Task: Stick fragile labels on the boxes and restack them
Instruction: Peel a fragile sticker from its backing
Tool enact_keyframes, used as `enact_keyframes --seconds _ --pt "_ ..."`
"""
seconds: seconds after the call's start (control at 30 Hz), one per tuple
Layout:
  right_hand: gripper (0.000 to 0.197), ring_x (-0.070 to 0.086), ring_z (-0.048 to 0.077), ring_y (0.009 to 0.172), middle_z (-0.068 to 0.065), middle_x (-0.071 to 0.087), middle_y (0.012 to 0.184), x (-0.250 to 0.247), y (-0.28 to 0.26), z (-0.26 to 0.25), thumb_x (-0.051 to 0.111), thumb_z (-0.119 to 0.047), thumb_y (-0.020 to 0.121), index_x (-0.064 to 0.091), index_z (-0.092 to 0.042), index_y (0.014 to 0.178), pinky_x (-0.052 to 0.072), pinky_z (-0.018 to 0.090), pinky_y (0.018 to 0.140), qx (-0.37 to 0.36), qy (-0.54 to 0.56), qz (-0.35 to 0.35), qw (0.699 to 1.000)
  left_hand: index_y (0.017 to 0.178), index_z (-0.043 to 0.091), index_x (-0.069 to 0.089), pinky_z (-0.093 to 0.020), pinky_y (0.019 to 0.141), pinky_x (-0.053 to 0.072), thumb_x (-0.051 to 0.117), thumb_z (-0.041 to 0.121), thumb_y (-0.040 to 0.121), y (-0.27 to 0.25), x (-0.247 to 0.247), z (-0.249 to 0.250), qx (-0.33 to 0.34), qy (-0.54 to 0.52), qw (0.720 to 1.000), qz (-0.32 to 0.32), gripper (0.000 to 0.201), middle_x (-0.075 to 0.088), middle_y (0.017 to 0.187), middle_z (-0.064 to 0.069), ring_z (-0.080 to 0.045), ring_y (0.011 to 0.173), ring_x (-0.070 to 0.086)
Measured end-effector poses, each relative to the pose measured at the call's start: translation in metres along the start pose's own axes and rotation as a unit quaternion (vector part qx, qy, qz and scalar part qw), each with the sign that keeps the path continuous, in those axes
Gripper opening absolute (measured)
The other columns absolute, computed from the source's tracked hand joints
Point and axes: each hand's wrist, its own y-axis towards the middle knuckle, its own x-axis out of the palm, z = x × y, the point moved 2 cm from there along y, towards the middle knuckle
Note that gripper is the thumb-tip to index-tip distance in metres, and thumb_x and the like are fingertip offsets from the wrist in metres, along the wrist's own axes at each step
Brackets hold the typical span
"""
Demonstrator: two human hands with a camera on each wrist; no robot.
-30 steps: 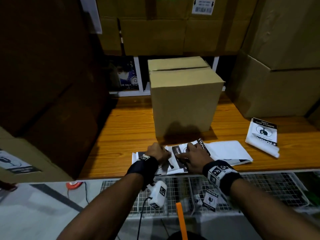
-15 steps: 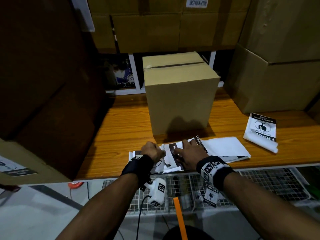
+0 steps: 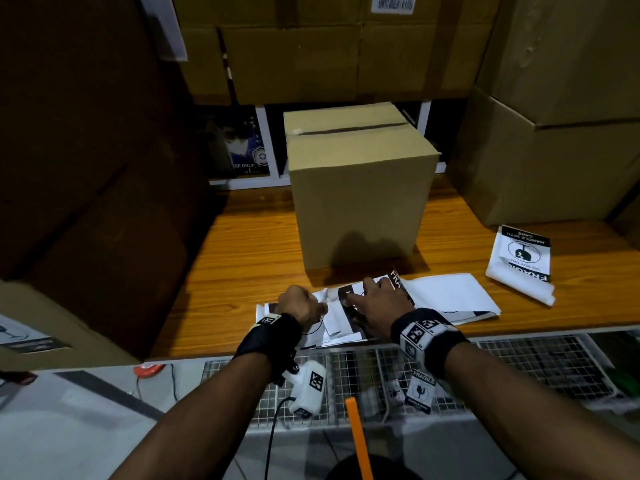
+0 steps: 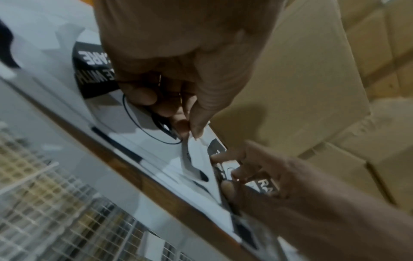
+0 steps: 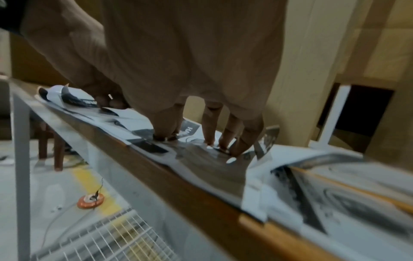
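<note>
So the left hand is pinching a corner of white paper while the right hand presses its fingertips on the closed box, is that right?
Not quite. The left hand does pinch a corner of white paper, but the right hand presses its fingertips on the label sheets lying on the table, not on the box. The right wrist view shows it.

Counts, head view: 1 small box [image 3: 360,188] centre frame on wooden table [image 3: 242,258]; 2 hands, left hand [image 3: 300,304] and right hand [image 3: 382,311], lower centre; 1 folded label sheet [image 3: 521,263] at right; 1 orange disc [image 3: 148,370] lower left. Loose label sheets under hands overlap, no. unclear.
</note>
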Motion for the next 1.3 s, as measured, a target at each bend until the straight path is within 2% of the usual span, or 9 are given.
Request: enact_keyframes --seconds 0.13,0.3,0.5,0.63,0.7,0.87,0.97,1.1,1.3 --pt "0.073 0.035 0.042 0.127 0.014 0.035 0.137 -0.002 0.005 -0.003 0.058 -0.043 0.093 0.013 -0.045 0.150 0.041 0.052 0.096 -0.015 -0.020 -0.020 0.999 0.086 0.021 0.061 -0.034 0.068 0.054 0.077 0.028 0.074 -0.003 0.002 -0.001 0.066 0.016 0.998 0.007 0.021 0.070 0.081 -0.004 -0.026 0.080 0.066" --pt "0.071 0.031 0.045 0.127 0.014 0.030 0.140 -0.003 0.007 -0.003 0.055 -0.044 0.093 0.014 -0.044 0.151 0.038 0.055 0.099 -0.025 -0.057 -0.036 0.997 0.109 0.028 0.046 -0.032 0.053 0.049 0.071 0.006 0.078 -0.011 0.003 -0.005 0.167 -0.046 0.985 -0.001 0.046 0.066 0.068 -0.003 -0.021 0.057 0.062" --pt "0.067 0.027 0.045 0.129 0.015 0.025 0.143 -0.006 0.012 -0.004 0.047 -0.044 0.098 0.007 -0.050 0.151 0.040 0.056 0.099 -0.024 -0.061 -0.057 0.996 0.099 0.018 0.063 -0.040 0.062 0.058 0.077 -0.002 0.079 -0.002 0.002 -0.001 0.161 -0.091 0.982 -0.039 0.032 0.063 0.081 -0.005 -0.019 0.069 0.059" --pt "0.070 0.028 0.045 0.126 0.014 0.026 0.138 -0.007 0.014 -0.002 0.049 -0.041 0.098 0.004 -0.058 0.148 0.043 0.055 0.097 -0.028 -0.052 -0.064 0.996 0.098 0.015 0.068 -0.020 0.053 0.049 0.073 -0.006 0.083 0.002 0.003 -0.002 0.162 -0.123 0.976 -0.074 0.026 0.068 0.085 -0.002 -0.014 0.074 0.066" --pt "0.071 0.028 0.044 0.126 0.014 0.026 0.138 -0.006 0.016 -0.002 0.051 -0.041 0.097 0.004 -0.058 0.148 0.043 0.054 0.096 -0.025 -0.053 -0.068 0.996 0.102 0.007 0.068 -0.025 0.053 0.047 0.073 -0.003 0.086 0.005 0.003 -0.004 0.134 -0.158 0.974 -0.095 0.019 0.070 0.084 -0.009 -0.022 0.077 0.073" --pt "0.068 0.026 0.045 0.129 0.014 0.025 0.142 -0.006 0.018 -0.002 0.051 -0.041 0.097 0.009 -0.054 0.150 0.041 0.056 0.100 -0.023 -0.052 -0.070 0.996 0.099 0.005 0.069 -0.026 0.051 0.039 0.074 0.019 0.090 0.006 -0.002 0.003 0.095 -0.214 0.964 -0.129 0.018 0.072 0.074 -0.009 -0.019 0.055 0.053" --pt "0.066 0.028 0.043 0.128 0.013 0.026 0.142 -0.006 0.019 0.000 0.050 -0.044 0.097 0.012 -0.053 0.150 0.040 0.055 0.099 -0.027 -0.057 -0.068 0.996 0.083 0.004 0.072 -0.026 0.047 0.040 0.066 0.027 0.096 0.008 -0.001 0.004 0.072 -0.241 0.964 -0.090 0.027 0.070 0.063 -0.006 -0.015 0.046 0.049" --pt "0.066 0.027 0.044 0.129 0.013 0.026 0.142 -0.006 0.020 0.001 0.053 -0.044 0.096 0.016 -0.051 0.150 0.040 0.055 0.099 -0.024 -0.062 -0.071 0.995 0.083 0.004 0.076 -0.027 0.049 0.047 0.070 0.014 0.093 0.010 0.006 -0.005 0.063 -0.218 0.974 0.022 0.015 0.071 0.068 -0.007 -0.017 0.053 0.057" --pt "0.072 0.026 0.043 0.130 0.012 0.024 0.144 -0.002 0.024 0.000 0.060 -0.045 0.092 0.015 -0.057 0.146 0.041 0.056 0.099 -0.015 -0.063 -0.068 0.996 0.074 0.014 0.075 -0.036 0.058 0.056 0.078 0.015 0.085 0.013 0.007 -0.016 0.066 -0.190 0.978 0.053 0.011 0.069 0.065 -0.002 -0.018 0.057 0.060"
